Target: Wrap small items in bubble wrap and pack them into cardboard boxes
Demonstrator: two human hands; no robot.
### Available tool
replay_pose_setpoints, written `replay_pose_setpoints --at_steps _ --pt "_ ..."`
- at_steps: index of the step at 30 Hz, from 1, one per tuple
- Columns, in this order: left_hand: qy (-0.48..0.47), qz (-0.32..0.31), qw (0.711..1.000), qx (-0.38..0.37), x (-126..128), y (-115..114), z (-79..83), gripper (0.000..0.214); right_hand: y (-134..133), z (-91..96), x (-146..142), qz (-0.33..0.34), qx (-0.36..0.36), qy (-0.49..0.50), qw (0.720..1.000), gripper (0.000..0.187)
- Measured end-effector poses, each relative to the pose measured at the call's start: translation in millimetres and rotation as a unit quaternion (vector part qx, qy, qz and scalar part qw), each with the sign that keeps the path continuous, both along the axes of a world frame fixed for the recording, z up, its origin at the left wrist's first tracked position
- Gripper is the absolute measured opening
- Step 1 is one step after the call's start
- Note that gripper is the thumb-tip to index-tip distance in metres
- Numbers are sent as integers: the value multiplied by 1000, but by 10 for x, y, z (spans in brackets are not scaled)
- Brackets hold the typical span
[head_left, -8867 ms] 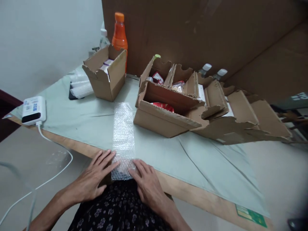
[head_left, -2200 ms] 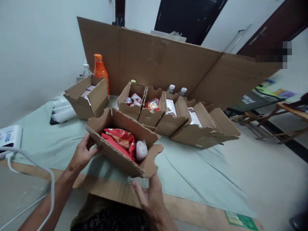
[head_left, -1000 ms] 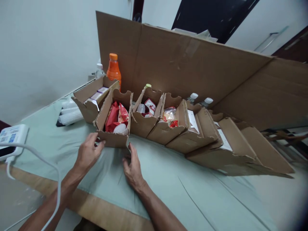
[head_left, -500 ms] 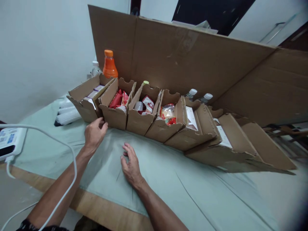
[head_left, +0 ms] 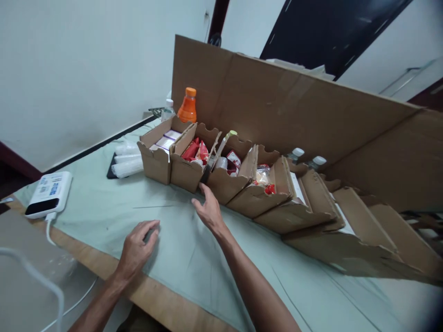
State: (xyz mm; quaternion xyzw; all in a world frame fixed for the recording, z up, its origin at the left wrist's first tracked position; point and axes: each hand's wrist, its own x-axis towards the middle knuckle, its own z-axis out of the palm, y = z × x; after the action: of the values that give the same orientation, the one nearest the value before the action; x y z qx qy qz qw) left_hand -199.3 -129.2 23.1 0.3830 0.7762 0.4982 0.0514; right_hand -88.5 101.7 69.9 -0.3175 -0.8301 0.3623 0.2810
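Note:
My left hand is over the pale green cloth near the table's front edge, fingers bent, thumb apart, holding nothing. My right hand reaches to the foot of the cardboard bins with its fingers stretched out. Its fingertips are at the narrow gap between the bin of red packets and the bin with a clear roll and a red-and-white packet; whether they touch cardboard I cannot tell. At the row's left end, a bin holds white-and-purple boxes. Right of the gap stands a bin with clear-wrapped food.
Behind the bins rises a tall cardboard panel. An orange bottle and clear bottles stand behind the row. Clear plastic rolls lie left of it. A white power bank with a cable sits by the left edge.
My left hand has drawn back from the leftmost bins toward the table edge. My right hand has moved forward to the bins. A gap now shows between the second and third bins. The view has shifted left.

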Motion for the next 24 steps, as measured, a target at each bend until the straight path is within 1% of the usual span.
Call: replay_pose_setpoints --at_steps 3,5,6,7,9,11,12,13,14,16,17,18,20,22,24 --pt "12 -12 1000 23 -5 9 -59 27 -90 172 97 -13 37 -29 999 55" --pt "14 -16 999 29 -9 10 -74 26 -189 376 111 4 58 -27 998 47" --pt "15 -17 999 30 -10 10 -77 25 -241 505 65 21 66 -25 997 46" --pt "15 -17 999 31 -10 11 -78 25 -288 644 -26 42 75 -27 996 47" --pt "15 -12 999 39 -9 14 -79 24 -358 916 -327 84 104 -57 989 54" --pt "16 -3 999 49 -9 20 -81 24 -380 1132 -717 109 143 -125 976 67" --pt "18 2 998 55 -11 22 -80 23 -375 1207 -911 108 162 -165 967 71" --pt "20 8 998 62 -13 24 -78 23 -363 1260 -1084 102 178 -203 958 71" --pt "22 15 997 69 -17 25 -73 22 -351 1292 -1228 92 190 -235 949 64" --pt "19 43 995 86 -26 23 -57 23 -347 1310 -1400 77 206 -275 936 43" --pt "11 65 993 97 -33 18 -47 24 -366 1305 -1424 75 209 -283 933 35" --pt "-4 92 990 108 -40 11 -38 27 -403 1296 -1407 78 211 -286 931 32" --pt "-52 154 977 140 -60 -14 -26 37 -533 1272 -1265 89 214 -286 930 30" --pt "-118 210 954 178 -91 -56 -24 48 -721 1239 -1005 110 215 -281 929 26" --pt "-171 241 930 217 -130 -115 -26 56 -927 1199 -655 146 203 -263 932 22"
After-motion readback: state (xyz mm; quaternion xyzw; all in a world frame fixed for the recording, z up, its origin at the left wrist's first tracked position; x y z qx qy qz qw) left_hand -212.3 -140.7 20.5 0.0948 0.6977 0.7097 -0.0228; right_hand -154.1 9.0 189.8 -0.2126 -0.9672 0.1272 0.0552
